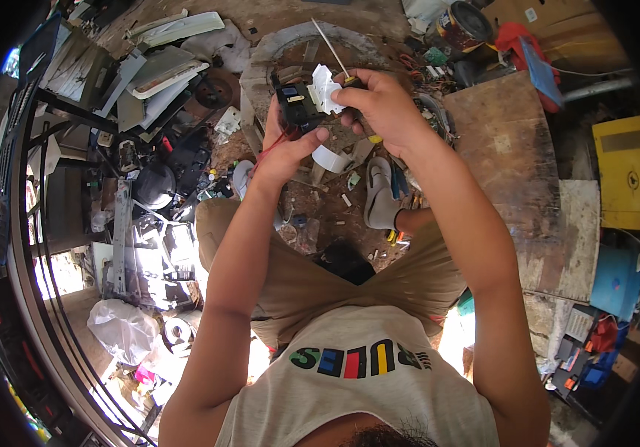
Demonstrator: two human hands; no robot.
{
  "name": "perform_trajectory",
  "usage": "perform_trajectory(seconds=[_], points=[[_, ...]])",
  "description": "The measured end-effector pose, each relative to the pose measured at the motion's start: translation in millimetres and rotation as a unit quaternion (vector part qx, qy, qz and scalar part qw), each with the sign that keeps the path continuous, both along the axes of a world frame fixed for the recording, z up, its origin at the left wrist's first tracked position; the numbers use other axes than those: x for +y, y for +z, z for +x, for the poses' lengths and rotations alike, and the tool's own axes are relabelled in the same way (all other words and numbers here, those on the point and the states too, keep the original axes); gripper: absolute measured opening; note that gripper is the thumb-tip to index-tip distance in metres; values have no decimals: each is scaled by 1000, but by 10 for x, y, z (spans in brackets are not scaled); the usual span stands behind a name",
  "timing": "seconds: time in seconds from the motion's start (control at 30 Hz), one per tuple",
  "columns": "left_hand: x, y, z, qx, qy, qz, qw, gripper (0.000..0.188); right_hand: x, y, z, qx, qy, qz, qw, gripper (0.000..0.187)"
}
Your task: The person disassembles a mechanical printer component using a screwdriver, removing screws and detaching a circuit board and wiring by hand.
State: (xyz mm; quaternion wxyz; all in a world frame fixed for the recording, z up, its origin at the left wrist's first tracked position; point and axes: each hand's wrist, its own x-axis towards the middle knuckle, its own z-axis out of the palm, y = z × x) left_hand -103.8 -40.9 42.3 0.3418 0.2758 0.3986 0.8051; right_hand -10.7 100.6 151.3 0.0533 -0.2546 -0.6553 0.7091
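My left hand (287,151) is closed around a black plastic device (297,110) with a small light-coloured part on its face. Thin red wires (274,145) run down from it past my wrist. In my right hand (388,104) is a screwdriver (329,45), its long shaft pointing up and to the left, part of its yellow and black handle showing between the fingers. My right thumb presses on a white, jagged-edged thin piece (325,89) that touches the device's right side; whether it is attached cannot be told. A white curved strip (330,159) shows just below the hands.
Piled panels and scrap (174,71) lie at the upper left. A wooden board (502,171) stands to my right, with a yellow box (624,173) beyond it. Small debris covers the floor around my feet. A clear plastic bag (122,328) sits at the lower left.
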Motion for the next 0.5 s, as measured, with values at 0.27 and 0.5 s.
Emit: perform_trajectory(seconds=[0.27, 0.5], points=[[12, -164, -46, -7, -66, -11, 998, 70, -90, 154, -143, 23, -61, 161, 985, 36], [-28, -40, 97, -205, -150, 61, 965, 72, -126, 182, -83, 49, -70, 42, 995, 32]])
